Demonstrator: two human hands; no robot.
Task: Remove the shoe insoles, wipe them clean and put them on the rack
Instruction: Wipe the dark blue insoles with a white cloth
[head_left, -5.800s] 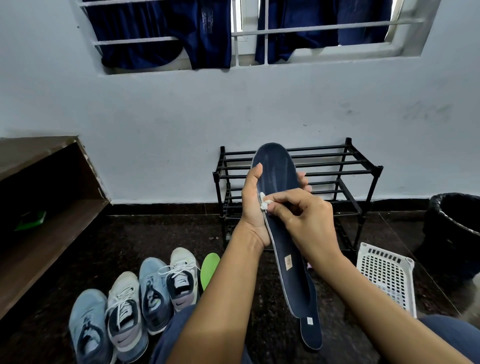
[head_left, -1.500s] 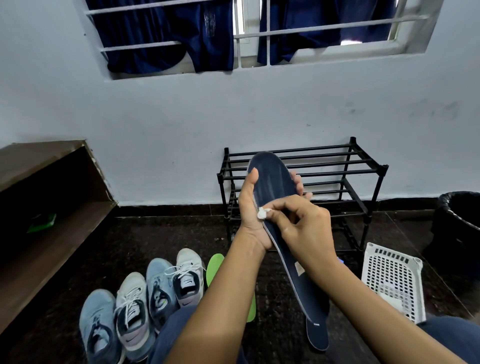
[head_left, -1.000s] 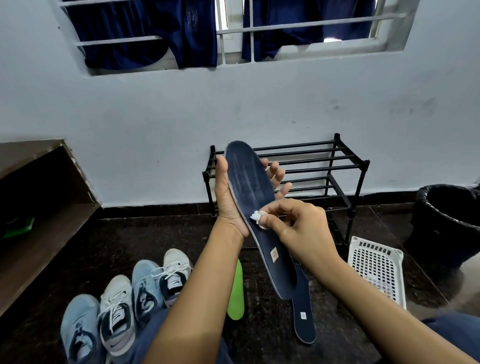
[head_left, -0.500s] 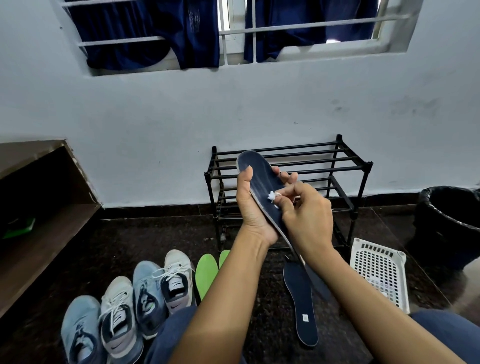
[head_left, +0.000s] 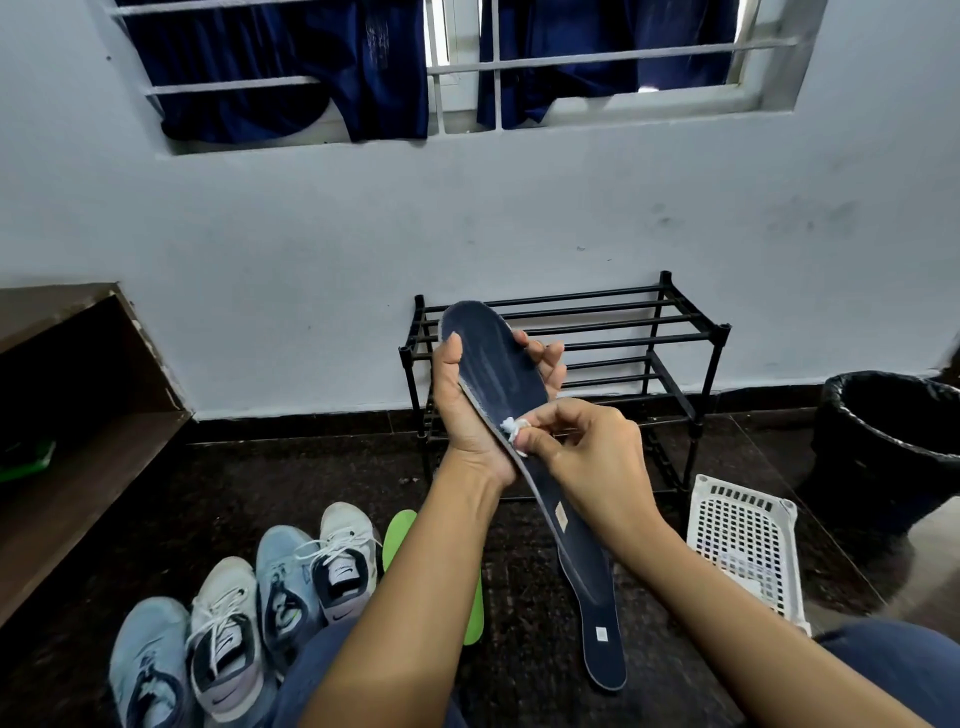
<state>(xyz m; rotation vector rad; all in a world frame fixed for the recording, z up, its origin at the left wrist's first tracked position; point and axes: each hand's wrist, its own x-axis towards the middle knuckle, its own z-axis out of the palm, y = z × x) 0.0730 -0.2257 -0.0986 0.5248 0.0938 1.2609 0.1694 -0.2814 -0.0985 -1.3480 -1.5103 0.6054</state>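
With left hand (head_left: 470, 415), grips navy insole (head_left: 493, 364) round forepart, thumb on near edge; toe up and away, heel slanting down-right. With right hand (head_left: 587, 452), pinches small white wad (head_left: 511, 428) against insole face, mid-length. Directly behind: rack (head_left: 623, 332). Cannot separate heel end from second insole (head_left: 597, 613) on floor below; far side of left grip hidden.

You can read no words. Swoosh logos mark the white sneaker (head_left: 344, 564) and the grey-toed sneaker (head_left: 226, 649); the tan label (head_left: 560, 515) on the held insole (head_left: 496, 364) is illegibly small.
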